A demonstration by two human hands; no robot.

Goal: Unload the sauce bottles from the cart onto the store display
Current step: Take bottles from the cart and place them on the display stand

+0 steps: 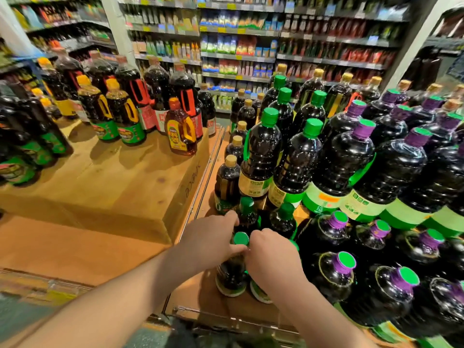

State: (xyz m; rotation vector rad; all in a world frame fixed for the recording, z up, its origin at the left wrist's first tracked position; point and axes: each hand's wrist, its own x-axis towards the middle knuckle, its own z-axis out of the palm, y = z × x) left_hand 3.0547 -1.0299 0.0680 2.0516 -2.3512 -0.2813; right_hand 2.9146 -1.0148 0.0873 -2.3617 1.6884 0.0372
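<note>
on display's low tier – left hand [209, 238] and right hand [270, 254] fingers curled round upright green-capped bottle [232, 271], cap up.

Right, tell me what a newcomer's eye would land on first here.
First, the two hands low in the middle: the left hand and right hand meet around a small green-capped bottle. Next, the mass of big dark bottles with purple-and-green caps filling the right side. Then the lone amber bottle on the wooden display, left.
</note>
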